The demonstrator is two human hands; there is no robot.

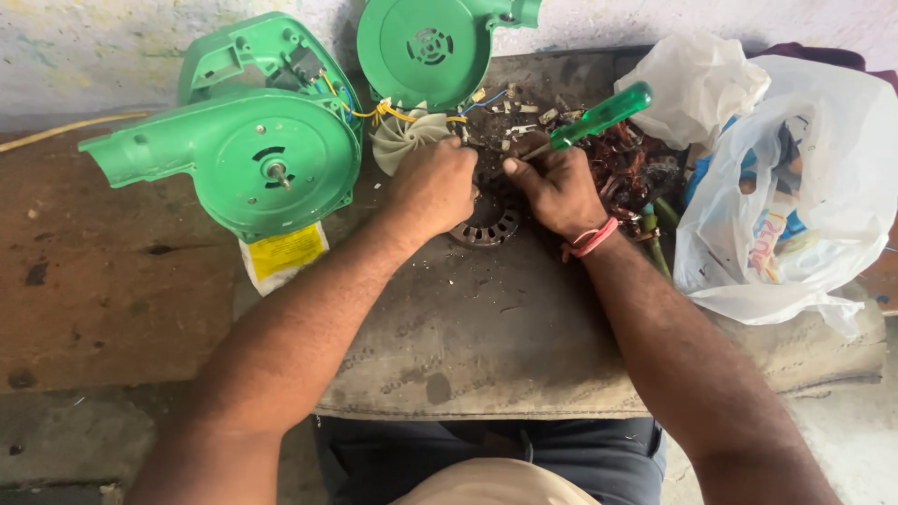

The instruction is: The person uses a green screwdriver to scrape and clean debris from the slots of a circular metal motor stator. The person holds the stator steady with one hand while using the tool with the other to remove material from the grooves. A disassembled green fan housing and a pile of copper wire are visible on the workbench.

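Left hand (432, 187) closed on round metal stator (486, 223) on table (486, 337); right hand (559, 192) fingers wrapped round green-handled screwdriver (599, 116), beside green blower housing (245, 154).

I am seeing the stator core (486, 220) lying mid-slab (468, 346), between my left hand (432, 187) and right hand (558, 190). The screwdriver (599, 117) is slanting up from the right hand. The blower housing (248, 154) is sitting at the slab's left edge, the housing cover (426, 47) behind, the plastic bags (795, 187) at the right edge.
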